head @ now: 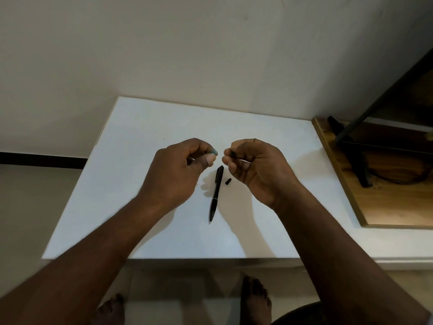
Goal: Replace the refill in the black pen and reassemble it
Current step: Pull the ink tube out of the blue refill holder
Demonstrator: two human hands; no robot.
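Note:
A black pen lies on the white table, its tip towards me, with a small black loose piece just to its right. Both hands hover above the pen's far end, a small gap between them. My left hand has its fingers curled, and thumb and forefinger pinch a thin pale piece, mostly hidden, which looks like the refill. My right hand is curled too and pinches a short black pen part at its fingertips.
The table stands against a pale wall. To the right is a wooden surface with a dark metal stand on it. My bare feet are on the floor below the table's near edge.

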